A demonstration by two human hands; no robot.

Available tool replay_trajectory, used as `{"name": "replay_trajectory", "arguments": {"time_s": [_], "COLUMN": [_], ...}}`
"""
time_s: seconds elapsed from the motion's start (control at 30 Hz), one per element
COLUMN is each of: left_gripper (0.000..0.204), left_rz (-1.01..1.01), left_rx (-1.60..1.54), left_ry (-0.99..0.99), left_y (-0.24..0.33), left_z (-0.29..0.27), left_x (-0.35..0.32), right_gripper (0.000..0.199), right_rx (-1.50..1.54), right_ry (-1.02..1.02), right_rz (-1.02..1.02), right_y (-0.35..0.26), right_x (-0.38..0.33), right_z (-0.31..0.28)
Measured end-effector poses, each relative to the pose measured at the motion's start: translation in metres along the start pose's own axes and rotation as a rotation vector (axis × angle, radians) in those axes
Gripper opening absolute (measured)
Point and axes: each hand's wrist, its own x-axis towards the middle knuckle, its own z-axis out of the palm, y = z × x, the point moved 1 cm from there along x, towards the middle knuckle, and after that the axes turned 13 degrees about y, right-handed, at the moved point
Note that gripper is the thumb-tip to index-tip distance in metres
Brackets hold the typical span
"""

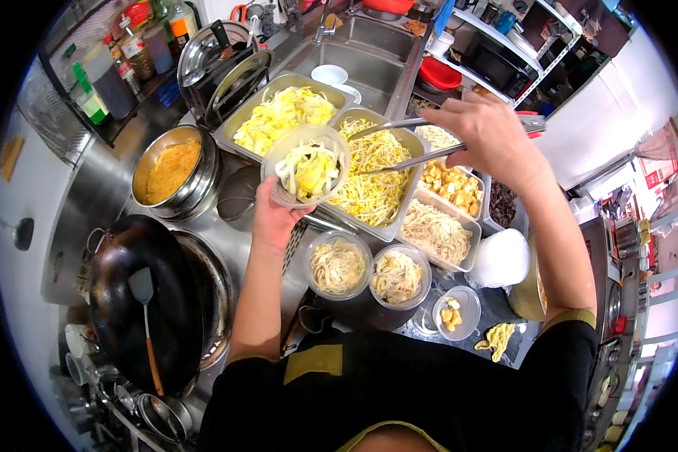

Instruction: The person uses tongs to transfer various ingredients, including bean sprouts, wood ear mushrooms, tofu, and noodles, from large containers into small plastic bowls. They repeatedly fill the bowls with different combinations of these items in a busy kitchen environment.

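Observation:
My left hand [273, 218] grips a clear plastic bowl [287, 198] from below and the side. Chopped pale-yellow cabbage [315, 175] lies in it. My right hand [497, 135] is closed on metal tongs [392, 127], whose parted arms reach over a metal tray of bean sprouts [358, 200]. The tong tips are at the sprouts; whether they pinch any I cannot tell. Behind the bowl is a tray of cut cabbage [282, 113]. Nearer me stand two clear bowls of pale noodle-like strands [337, 267] and a bowl with golden cubes [451, 313].
Tubs of golden cubes [448, 184] and pale strands [437, 230] stand right of the sprouts, beside a white bagged bundle [502, 258]. At left are a wok [128, 316] with a spatula [149, 324] and a pot of orange-brown strands [175, 172]. A sink [361, 71] is behind.

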Motion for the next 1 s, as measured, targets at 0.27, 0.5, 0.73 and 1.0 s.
{"name": "replay_trajectory", "arguments": {"time_s": [0.27, 0.5, 0.73, 1.0], "left_gripper": [0.060, 0.061, 0.051, 0.048], "left_rz": [0.189, 0.324, 0.386, 0.412], "left_rx": [-0.065, -0.051, -0.045, -0.021], "left_ry": [0.412, 0.564, 0.545, 0.484], "left_y": [0.021, 0.048, 0.057, 0.051], "left_z": [-0.029, -0.074, -0.093, -0.077], "left_x": [-0.003, -0.026, -0.041, -0.014], "right_gripper": [0.059, 0.051, 0.040, 0.044], "right_rx": [0.149, 0.191, 0.212, 0.433], "right_ry": [0.080, -0.291, -0.290, -0.046], "right_rz": [0.159, 0.216, 0.262, 0.461], "right_y": [0.004, -0.054, -0.095, -0.021], "right_x": [0.043, 0.136, 0.161, 0.121], "right_z": [0.022, 0.190, 0.260, 0.147]}}
